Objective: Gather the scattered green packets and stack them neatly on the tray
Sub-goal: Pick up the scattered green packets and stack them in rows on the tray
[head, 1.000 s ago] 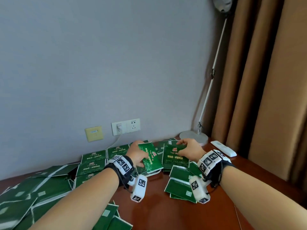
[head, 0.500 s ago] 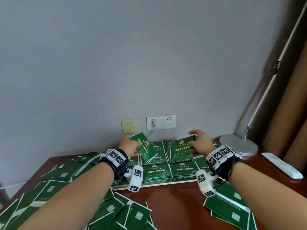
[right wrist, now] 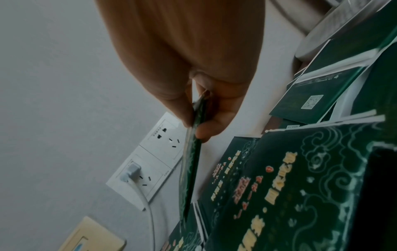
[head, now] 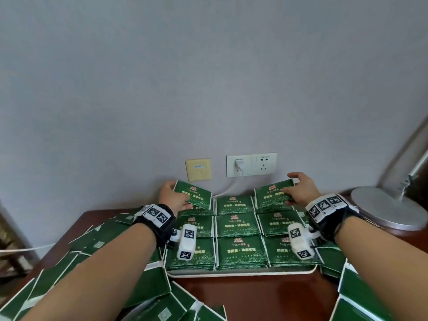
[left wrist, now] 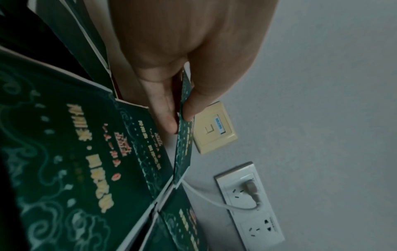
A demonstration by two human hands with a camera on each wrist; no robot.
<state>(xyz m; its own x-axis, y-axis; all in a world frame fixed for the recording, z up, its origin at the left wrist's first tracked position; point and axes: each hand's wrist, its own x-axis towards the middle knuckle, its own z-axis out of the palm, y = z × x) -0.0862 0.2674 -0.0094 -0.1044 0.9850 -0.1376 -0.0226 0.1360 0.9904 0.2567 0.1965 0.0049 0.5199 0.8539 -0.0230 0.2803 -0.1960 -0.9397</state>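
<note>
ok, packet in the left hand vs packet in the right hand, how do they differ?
The left packet hangs over the tray's back-left stack, its right end dipping; the right packet over the back-right, its right end raised. The left hand and right hand each pinch one. Both show the same printed green face.

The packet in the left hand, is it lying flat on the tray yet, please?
No: the left hand holds the packet tilted above the tray.

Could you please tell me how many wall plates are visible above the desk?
3: a beige square wall plate leftmost, a white socket plate with a plug beside it, and a white empty socket plate rightmost.
</note>
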